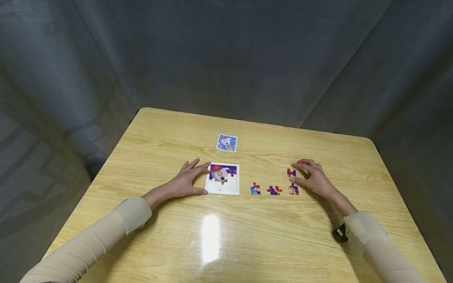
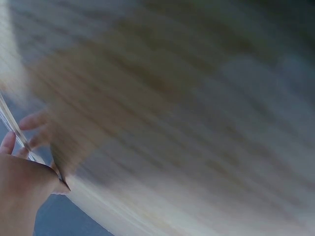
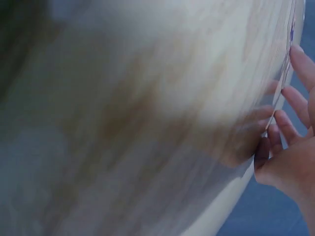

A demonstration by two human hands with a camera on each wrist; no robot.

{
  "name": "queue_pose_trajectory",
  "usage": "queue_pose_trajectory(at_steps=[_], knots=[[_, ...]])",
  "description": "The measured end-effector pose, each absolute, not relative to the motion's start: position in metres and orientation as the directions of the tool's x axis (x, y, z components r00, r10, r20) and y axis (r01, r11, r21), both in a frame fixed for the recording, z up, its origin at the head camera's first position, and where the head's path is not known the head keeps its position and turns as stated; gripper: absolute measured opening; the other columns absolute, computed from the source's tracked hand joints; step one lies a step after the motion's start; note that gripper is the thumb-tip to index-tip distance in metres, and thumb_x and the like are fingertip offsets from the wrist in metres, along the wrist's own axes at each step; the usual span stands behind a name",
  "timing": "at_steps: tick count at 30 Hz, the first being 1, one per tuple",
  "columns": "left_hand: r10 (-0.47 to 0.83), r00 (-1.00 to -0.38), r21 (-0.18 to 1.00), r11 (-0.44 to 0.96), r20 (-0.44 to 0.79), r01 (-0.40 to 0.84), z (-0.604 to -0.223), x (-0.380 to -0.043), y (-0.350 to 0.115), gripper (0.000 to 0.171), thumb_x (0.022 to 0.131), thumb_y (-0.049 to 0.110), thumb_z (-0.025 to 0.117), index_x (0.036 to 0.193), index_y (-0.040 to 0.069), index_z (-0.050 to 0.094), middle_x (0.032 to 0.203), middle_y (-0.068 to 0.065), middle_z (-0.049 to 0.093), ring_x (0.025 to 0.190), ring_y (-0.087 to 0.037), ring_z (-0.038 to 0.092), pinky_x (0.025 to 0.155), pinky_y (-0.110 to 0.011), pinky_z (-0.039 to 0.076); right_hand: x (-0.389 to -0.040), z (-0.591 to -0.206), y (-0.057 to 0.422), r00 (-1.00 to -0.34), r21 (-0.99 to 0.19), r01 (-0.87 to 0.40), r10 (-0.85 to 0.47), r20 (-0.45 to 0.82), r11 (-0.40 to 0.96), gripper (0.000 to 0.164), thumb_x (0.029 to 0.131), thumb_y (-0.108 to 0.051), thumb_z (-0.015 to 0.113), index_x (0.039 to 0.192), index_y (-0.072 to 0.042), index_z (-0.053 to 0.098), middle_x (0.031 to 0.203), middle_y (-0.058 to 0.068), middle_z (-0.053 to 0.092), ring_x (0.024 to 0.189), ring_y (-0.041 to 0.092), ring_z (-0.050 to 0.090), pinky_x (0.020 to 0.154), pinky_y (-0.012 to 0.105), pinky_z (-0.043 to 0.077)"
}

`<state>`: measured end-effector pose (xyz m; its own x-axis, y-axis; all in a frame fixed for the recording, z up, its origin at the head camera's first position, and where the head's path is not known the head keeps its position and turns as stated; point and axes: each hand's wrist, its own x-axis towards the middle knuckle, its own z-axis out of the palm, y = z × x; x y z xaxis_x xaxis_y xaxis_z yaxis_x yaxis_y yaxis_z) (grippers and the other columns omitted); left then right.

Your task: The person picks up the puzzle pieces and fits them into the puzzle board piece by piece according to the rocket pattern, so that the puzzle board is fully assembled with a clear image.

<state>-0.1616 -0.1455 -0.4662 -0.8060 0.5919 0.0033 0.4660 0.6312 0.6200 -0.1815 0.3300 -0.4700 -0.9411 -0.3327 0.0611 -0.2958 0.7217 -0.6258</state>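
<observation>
Directly between fingertips (image 1: 297, 166) of right hand (image 1: 315, 177): puzzle piece (image 1: 291, 173).

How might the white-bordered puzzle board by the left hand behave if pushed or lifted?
The puzzle board lies flat and low on the table, so a push would probably slide it rather than tip it. Its straight edges suggest it is fairly stiff. Part of it is unfilled, so the fitted pieces might shift if it were tilted.

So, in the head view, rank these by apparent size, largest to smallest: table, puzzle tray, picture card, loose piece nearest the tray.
1. Table
2. Puzzle tray
3. Picture card
4. Loose piece
</observation>
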Motion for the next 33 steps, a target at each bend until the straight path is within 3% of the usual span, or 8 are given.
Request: queue_pose_trajectory(at_steps=[11,20,33], knots=[[0.586,-0.810,0.622,0.633,0.005,0.461,-0.465,-0.161,-0.144,0.062,0.079,0.038,0.079,0.129,0.013,0.052,0.156,-0.005,0.030,0.146,-0.038,0.008,0.114,-0.059,-0.005,-0.184,-0.474,0.331,-0.942,-0.638,-0.321,-0.305,0.139,0.700,0.035,0.087,-0.016,0.072,0.116,0.002,0.066,0.128,0.023,0.047,0.116,0.043,0.036,0.090,0.059,0.036],[0.587,-0.810,0.623,0.631,0.006,0.462,-0.464,-0.160,-0.145,0.063,0.078,0.038,0.079,0.129,0.013,0.052,0.156,-0.005,0.030,0.146,-0.038,0.008,0.114,-0.059,-0.005,-0.183,-0.477,0.329,-0.931,-0.608,-0.363,-0.309,0.197,0.706,0.028,0.086,-0.012,0.073,0.111,0.000,0.068,0.118,0.018,0.051,0.108,0.037,0.041,0.083,0.049,0.037],[0.590,-0.807,0.627,0.620,0.022,0.471,-0.467,-0.160,-0.146,0.062,0.078,0.038,0.079,0.128,0.013,0.052,0.155,-0.007,0.031,0.145,-0.040,0.008,0.113,-0.061,-0.004,-0.179,-0.484,0.325,-0.930,-0.585,-0.368,-0.281,0.238,0.723,0.023,0.085,-0.008,0.073,0.105,0.000,0.065,0.109,0.017,0.056,0.106,0.035,0.045,0.086,0.046,0.035]])
